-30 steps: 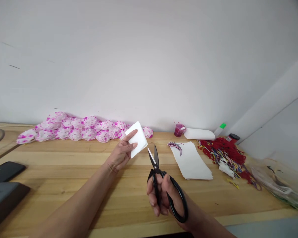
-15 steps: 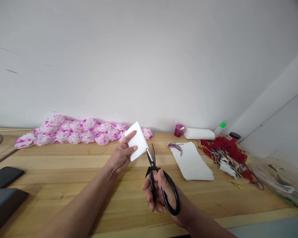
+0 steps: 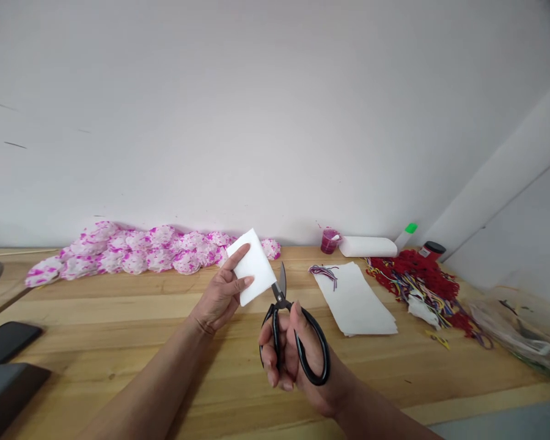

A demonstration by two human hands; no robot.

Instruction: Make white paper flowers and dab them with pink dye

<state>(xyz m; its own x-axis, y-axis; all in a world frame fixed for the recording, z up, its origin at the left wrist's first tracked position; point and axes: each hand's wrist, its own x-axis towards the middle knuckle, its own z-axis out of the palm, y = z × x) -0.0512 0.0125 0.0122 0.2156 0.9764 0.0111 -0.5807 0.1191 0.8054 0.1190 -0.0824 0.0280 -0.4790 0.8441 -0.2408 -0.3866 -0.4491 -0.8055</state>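
Note:
My left hand point(image 3: 220, 295) pinches a folded white paper square point(image 3: 258, 269), thumb on the near face, held tilted above the table. My right hand point(image 3: 288, 351) is closed round the black handles of a pair of scissors point(image 3: 280, 298). The scissor blades are apart and point up. One blade meets the paper's lower right corner and is partly hidden behind it; the other stands free to the right of its edge.
Pink-spotted white paper bundles point(image 3: 160, 247) line the wall. To the right lie white sheets point(image 3: 355, 302) with loose strings point(image 3: 325, 273), a cup of magenta liquid point(image 3: 330, 241), a white roll point(image 3: 368, 247), red yarn point(image 3: 412, 275) and a plastic bag point(image 3: 522, 330). A phone point(image 3: 11, 339) is at left.
The scissors have shifted slightly up and left, and one blade has slid behind the paper's corner. My left hand keeps its grip on the paper. The view has tilted a little.

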